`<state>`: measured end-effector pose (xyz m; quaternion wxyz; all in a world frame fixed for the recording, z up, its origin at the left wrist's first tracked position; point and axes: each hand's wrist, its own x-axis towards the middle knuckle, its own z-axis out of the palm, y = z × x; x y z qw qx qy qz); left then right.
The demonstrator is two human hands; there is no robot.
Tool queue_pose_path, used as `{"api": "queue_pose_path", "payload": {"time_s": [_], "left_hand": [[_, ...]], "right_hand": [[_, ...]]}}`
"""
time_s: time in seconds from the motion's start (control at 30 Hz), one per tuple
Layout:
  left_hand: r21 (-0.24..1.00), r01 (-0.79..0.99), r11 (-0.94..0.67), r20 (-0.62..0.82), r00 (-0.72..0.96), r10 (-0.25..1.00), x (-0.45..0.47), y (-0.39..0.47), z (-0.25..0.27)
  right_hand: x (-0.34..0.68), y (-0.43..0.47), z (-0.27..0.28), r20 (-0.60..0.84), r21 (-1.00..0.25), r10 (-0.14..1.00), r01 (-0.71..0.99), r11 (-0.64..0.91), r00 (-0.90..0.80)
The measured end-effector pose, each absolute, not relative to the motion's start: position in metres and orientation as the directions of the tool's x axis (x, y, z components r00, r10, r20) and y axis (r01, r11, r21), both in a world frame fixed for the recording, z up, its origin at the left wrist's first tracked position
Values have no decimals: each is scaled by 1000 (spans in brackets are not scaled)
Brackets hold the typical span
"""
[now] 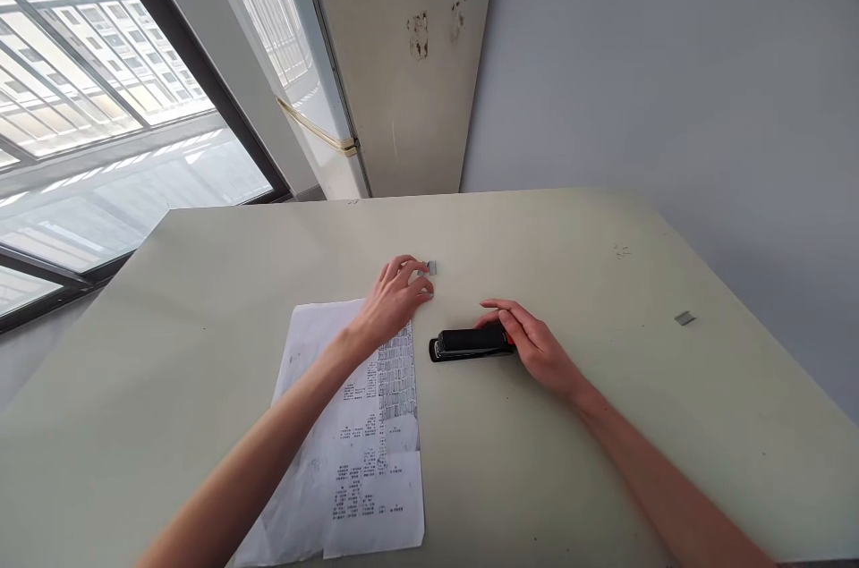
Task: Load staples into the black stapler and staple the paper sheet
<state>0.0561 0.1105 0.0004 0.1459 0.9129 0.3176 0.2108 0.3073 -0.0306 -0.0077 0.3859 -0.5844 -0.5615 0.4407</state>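
Observation:
A black stapler [470, 341] lies on the table, its front end pointing left. My right hand [537, 349] grips its rear end, where a bit of red shows; the index finger stretches out above the body. My left hand [395, 298] hovers over the top right corner of the printed paper sheets [366, 496], thumb and fingers apart and curved. Just beyond its fingertips lies a small grey strip of staples [431, 267]. The fingers partly hide another small grey bit beside it; whether they touch it I cannot tell.
A further small grey strip [684, 317] lies near the right edge of the pale table [557, 461]. Behind the table stand a refrigerator [409, 103] with rusty patches and a grey wall [637, 85]. A window [87, 85] is at the left.

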Motion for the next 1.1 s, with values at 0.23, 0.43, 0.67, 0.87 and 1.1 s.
{"api": "queue_pose_path", "payload": {"time_s": [0.23,0.43,0.67,0.87,1.1], "left_hand": [[807,413,-421,126,576,807,42,64,32],[951,255,174,-289,541,789,37,29,45],[658,620,-428,-62,611,789,40,21,25],[532,607,-590,55,670,740,40,23,13],[507,626,-593,57,662,747,13,23,18]], "right_hand": [[308,-30,-8,-74,-935,997,349,-62,-21],[307,-30,-5,-86,-936,996,345,-73,-23],[311,-31,-10,-31,-936,992,352,14,-120],[309,-32,-5,-7,-885,979,457,88,-204],[308,-31,-4,-10,-885,979,457,86,-205]]}}
